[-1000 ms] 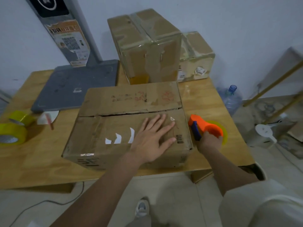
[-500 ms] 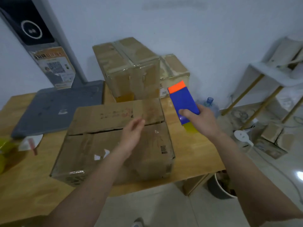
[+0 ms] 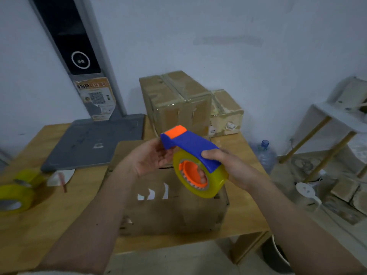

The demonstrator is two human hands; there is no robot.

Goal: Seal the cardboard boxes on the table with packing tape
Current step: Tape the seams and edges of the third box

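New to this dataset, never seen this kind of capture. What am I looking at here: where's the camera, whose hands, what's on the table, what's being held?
There is no robot. A person wears one wide-angle camera on the head, looking forward and down, so the two forearms entering from the bottom are their own.

The right hand grips a blue and orange tape dispenser loaded with a yellowish tape roll. The left hand touches the dispenser's front end, near the orange tip.

Below the hands, on the wooden table, lies a large cardboard box; whether it is taped is hidden by the hands. Behind it stand two taped boxes. On the left lie spare yellow tape rolls and the grey base plate of a standing sign.
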